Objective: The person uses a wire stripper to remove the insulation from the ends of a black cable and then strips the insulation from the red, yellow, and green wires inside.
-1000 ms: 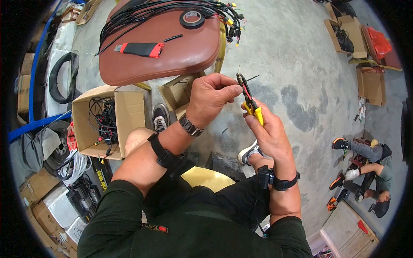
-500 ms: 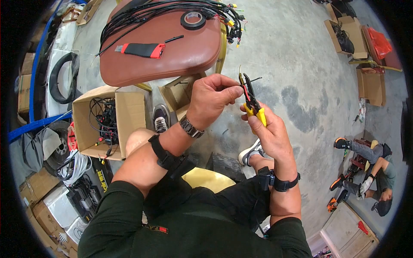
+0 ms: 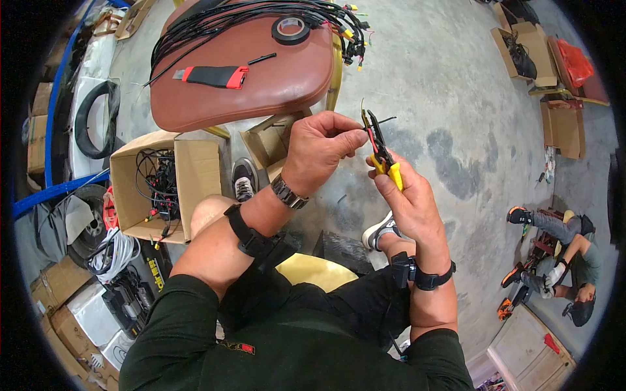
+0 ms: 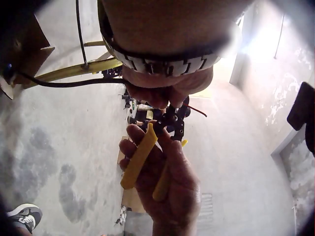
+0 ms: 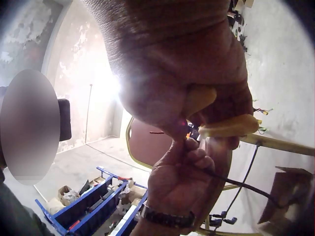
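My left hand (image 3: 326, 144) pinches the end of a black cable (image 4: 74, 84) between thumb and fingertips. A thin red wire (image 4: 198, 110) sticks out by the tool head in the left wrist view. In my right hand (image 3: 415, 203) are wire strippers (image 3: 378, 144) with a black head and yellow handles (image 4: 139, 160), the fingers curled round the handles. The head of the strippers points up and away, right beside my left fingertips, its jaws slightly apart. In the right wrist view my right hand hides most of the tool.
Ahead, a brown chair seat (image 3: 215, 107) bears a bundle of black cables (image 3: 228, 27), a tape roll (image 3: 291, 30) and a utility knife (image 3: 212, 75). A cardboard box (image 3: 195, 186) of cables stands at my left. Another person (image 3: 580, 260) sits far right.
The strippers' jaws stand wider apart than a second ago, and the right hand has shifted slightly right. My left hand stays nearly still. The other person's arms have moved.
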The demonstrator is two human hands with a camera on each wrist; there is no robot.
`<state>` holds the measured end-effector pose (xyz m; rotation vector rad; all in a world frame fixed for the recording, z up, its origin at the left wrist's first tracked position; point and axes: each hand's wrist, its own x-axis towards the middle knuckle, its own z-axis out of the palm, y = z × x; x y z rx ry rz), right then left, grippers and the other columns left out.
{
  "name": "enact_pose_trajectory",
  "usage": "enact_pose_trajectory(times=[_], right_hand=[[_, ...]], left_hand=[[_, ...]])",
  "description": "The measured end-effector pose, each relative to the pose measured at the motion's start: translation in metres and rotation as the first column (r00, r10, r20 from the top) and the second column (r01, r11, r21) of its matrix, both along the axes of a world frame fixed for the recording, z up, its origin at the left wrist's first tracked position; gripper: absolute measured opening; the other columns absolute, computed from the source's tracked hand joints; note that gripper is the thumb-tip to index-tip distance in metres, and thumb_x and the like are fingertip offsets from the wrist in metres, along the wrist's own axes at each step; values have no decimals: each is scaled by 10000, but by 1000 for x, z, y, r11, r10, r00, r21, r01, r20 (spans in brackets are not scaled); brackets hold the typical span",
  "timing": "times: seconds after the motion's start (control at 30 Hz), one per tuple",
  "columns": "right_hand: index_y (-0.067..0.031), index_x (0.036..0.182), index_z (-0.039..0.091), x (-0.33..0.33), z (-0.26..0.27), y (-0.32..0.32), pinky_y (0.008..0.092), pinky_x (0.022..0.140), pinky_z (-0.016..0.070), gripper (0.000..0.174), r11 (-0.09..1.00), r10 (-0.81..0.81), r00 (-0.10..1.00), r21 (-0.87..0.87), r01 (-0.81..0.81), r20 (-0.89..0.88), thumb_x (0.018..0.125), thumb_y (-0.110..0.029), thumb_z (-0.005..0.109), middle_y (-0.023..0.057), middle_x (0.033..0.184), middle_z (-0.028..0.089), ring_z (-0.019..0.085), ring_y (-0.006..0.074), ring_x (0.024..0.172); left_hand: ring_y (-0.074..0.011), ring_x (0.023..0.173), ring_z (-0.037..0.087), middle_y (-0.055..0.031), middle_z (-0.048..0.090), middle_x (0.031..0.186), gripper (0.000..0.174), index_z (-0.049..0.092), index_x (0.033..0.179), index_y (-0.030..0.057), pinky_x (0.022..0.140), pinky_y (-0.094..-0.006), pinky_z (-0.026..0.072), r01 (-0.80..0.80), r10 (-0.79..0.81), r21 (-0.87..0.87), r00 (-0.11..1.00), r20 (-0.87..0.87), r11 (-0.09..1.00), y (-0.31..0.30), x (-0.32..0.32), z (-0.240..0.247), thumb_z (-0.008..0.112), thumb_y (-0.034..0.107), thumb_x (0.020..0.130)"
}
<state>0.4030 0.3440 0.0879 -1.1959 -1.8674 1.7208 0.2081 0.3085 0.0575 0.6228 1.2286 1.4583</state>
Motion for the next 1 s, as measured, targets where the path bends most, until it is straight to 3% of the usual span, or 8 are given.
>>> enact_pose_trajectory(times=[0.13, 0.23, 0.33, 0.53, 0.73, 1.0], right_hand=[[-32, 1366, 527, 0, -6, -3, 344, 955, 481, 465, 988, 2, 1000, 154, -5, 21, 914, -49, 637, 176, 1206, 664, 644, 277, 1118], [-15, 1351, 525, -5, 1, -2, 382, 952, 493, 483, 942, 24, 990, 328, -69, 138, 887, -33, 658, 216, 1220, 640, 630, 355, 1130], [0, 1336, 527, -6, 2, -2, 408, 911, 504, 505, 882, 37, 987, 458, -107, 159, 853, -7, 675, 221, 1189, 640, 629, 386, 1081], [-3, 1347, 516, -6, 1, 4, 424, 840, 489, 614, 665, 19, 967, 719, -201, 253, 767, 25, 716, 190, 1161, 639, 626, 345, 1016], [-73, 1424, 460, -5, -6, 8, 424, 760, 463, 761, 522, -15, 964, 824, -220, 267, 720, 54, 721, 143, 1097, 621, 600, 326, 914], [-153, 1492, 369, -11, -9, 9, 424, 695, 420, 904, 447, -45, 972, 875, -187, 231, 688, 58, 724, 110, 994, 586, 553, 315, 831]], left_hand=[[-65, 672, 610, -39, 694, 799, 140, 692, 953, -13, 604, -206, 505, -7, 7, 4, 1000, -10, 1000, 0, 0, -2, 753, 78, 865], [-66, 686, 614, -37, 695, 807, 139, 689, 958, -15, 617, -208, 507, -12, 12, 18, 1000, -24, 1000, -1, 1, -2, 748, 71, 866], [-68, 726, 622, -35, 698, 836, 136, 685, 970, -14, 651, -210, 512, -7, 10, 49, 999, -48, 999, -1, 0, -3, 742, 57, 868], [-73, 839, 635, -32, 707, 920, 149, 679, 1011, -5, 755, -223, 516, -11, 9, 137, 1000, 12, 991, -4, 1, -6, 726, 6, 870], [-76, 883, 635, -31, 707, 963, 168, 674, 1042, -2, 805, -239, 518, -20, 21, 194, 1000, 2, 981, -5, -1, -11, 713, -10, 879], [-93, 917, 643, -42, 707, 997, 197, 661, 1081, -4, 831, -253, 534, -4, 2, 238, 1000, 9, 971, -6, -8, -12, 699, -21, 889]])
